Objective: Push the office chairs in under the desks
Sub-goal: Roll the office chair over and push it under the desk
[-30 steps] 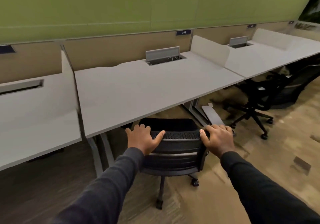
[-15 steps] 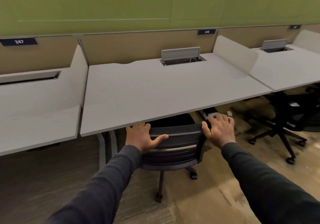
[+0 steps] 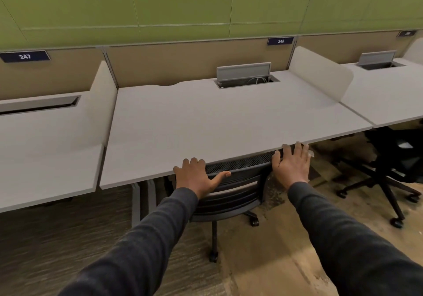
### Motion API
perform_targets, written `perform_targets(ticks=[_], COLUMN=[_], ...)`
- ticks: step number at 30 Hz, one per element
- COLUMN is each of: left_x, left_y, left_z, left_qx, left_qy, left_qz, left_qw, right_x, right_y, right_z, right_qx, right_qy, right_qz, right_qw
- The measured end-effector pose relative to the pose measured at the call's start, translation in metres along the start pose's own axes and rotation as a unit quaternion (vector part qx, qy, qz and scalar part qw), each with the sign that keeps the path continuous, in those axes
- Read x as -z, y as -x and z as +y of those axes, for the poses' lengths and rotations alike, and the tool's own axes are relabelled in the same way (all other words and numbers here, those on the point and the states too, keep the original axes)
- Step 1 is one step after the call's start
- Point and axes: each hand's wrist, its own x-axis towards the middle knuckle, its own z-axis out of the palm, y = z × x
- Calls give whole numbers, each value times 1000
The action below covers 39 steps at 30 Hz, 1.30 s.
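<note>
Head view looks down on a pale worktop (image 3: 217, 121) with a black mesh-backed office chair (image 3: 231, 188) at its near edge, at about 6 o'clock from the worktop's middle. The chair's seat is hidden beneath the worktop, and only the backrest, the stem and two castors show; the top of the backrest sits right at the worktop's front edge.

Both hands rest on the backrest's top rim. The left hand (image 3: 196, 177) lies at the rim's left corner, its grip spread apart, palm flat, thumb stretched toward 3 o'clock along the mesh. The right hand (image 3: 291, 164) covers the right corner, fingers spread and laid flat, their tips reaching the worktop's edge; its grip is likewise apart, pressing and not clamped.

A second black chair (image 3: 393, 165) stands at 3 o'clock, well apart from the first, its base and castors out on the floor beside the neighbouring desk (image 3: 384, 98). At 12 o'clock a raised grey cable flap (image 3: 243, 71) stands at the back of the worktop. Number plates reading 247 (image 3: 24, 56) and 248 (image 3: 280, 41) hang on the tan partition.
</note>
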Motion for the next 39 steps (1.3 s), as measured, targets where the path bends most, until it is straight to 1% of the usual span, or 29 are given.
perform_targets(ticks=[5,8,18,25,28,31,33,37,39], left_x=[0,1,-3,-4,-1,5,8,1,-6], left_y=[-14,-24,-39,-39,-38,-37,-33,-12,7], left_z=[10,8,-20,-23,-22,-21,-22,-32,-43], left_qx=[14,22,16,18,19,17,14,-10,-15], left_qy=[-2,-2,3,11,19,26,36,81,88], left_qz=[-6,-5,9,15,-3,-38,-38,-7,4], left_qw=[1000,1000,1000,1000,1000,999,999,997,996], right_x=[-2,-3,-13,-14,-10,-5,-5,-16,-25], right_y=[-24,-39,-42,-40,-40,-34,-23,24,52], right_z=[-3,-10,-31,-32,-33,-33,-36,-48,-54], right_qx=[-5,6,23,23,14,9,35,107,137], right_qy=[-13,5,30,17,14,29,16,-54,-69], right_qz=[-32,-52,-59,-55,-64,-93,-86,-36,-18], right_qw=[999,999,998,998,998,995,996,992,988])
